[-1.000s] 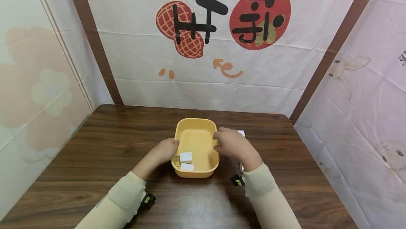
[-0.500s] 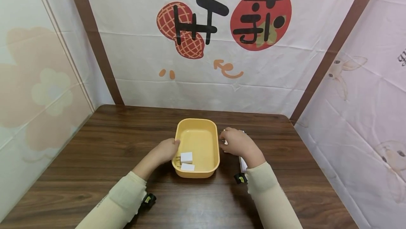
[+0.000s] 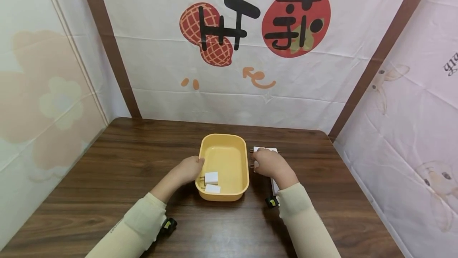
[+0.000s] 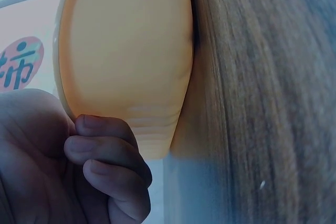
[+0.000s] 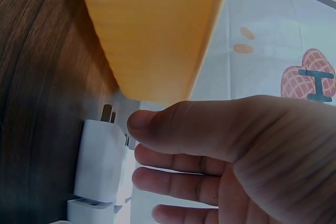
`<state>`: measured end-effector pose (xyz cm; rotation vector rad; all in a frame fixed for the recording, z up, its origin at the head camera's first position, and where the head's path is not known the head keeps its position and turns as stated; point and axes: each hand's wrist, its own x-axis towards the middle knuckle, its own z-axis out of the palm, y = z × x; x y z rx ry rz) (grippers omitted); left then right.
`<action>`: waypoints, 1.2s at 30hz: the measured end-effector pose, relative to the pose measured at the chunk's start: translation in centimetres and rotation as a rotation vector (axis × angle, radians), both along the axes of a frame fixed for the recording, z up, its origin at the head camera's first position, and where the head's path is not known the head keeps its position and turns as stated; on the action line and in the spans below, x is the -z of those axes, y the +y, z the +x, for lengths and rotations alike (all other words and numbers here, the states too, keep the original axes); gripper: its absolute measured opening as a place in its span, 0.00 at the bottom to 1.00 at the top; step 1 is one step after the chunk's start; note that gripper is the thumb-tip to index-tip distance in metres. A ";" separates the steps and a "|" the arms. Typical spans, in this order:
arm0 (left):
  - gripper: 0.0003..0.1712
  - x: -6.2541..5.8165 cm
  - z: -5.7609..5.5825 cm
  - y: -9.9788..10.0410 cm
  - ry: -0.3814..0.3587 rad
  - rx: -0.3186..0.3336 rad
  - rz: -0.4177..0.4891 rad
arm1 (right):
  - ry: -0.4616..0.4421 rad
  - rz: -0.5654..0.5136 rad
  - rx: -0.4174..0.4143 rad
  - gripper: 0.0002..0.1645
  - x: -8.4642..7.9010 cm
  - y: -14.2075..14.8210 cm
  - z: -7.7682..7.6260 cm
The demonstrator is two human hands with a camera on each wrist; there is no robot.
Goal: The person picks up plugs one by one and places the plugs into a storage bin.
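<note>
A yellow plastic bin (image 3: pixel 223 196) stands on the table, with two white plug chargers (image 3: pixel 211 178) lying in its near left corner. My left hand (image 3: pixel 189 169) grips the bin's left rim, thumb over the edge; in the left wrist view the fingers (image 4: pixel 107 153) curl against the outer wall. Right of the bin, my right hand (image 3: pixel 270 164) hovers among more white chargers (image 3: pixel 274 187), partly covering them. The right wrist view has the thumb (image 5: pixel 163 127) and fingers fairly straight, beside a charger (image 5: pixel 98 158) with its prongs toward the bin. Nothing is visibly held there.
The brown wood-grain table (image 3: pixel 143 138) reaches back to a white printed cloth wall (image 3: pixel 229 103). Further cloth walls stand at the left and right. A dark wrist camera (image 3: pixel 168 225) is strapped below the left sleeve, another (image 3: pixel 272 201) below the right.
My right hand has moved from the bin's right rim rightward to the chargers beside it. My left hand keeps its grip on the bin, and the chargers inside lie the same.
</note>
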<state>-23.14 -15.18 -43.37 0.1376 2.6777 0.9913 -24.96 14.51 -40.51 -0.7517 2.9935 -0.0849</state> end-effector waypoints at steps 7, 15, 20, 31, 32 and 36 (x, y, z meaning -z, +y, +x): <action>0.26 -0.1 0.1 0.1 -0.005 -0.004 -0.003 | 0.006 0.022 0.014 0.03 0.6 0.2 -0.2; 0.27 -0.5 0.2 0.4 -0.003 -0.002 -0.011 | 0.016 0.037 0.009 0.04 0.8 0.6 -0.6; 0.27 -0.5 0.1 0.5 -0.008 -0.003 -0.006 | 0.014 0.035 0.015 0.07 1.0 0.9 -0.9; 0.27 -0.4 0.0 0.5 0.000 -0.008 -0.006 | -0.021 -0.009 0.006 0.09 1.1 1.3 -1.2; 0.27 -0.3 0.0 0.5 0.000 -0.009 -0.006 | -0.031 -0.017 0.006 0.09 1.1 1.3 -1.2; 0.26 -0.2 0.1 0.4 -0.013 -0.018 0.000 | -0.058 -0.032 0.019 0.09 1.3 1.3 -1.3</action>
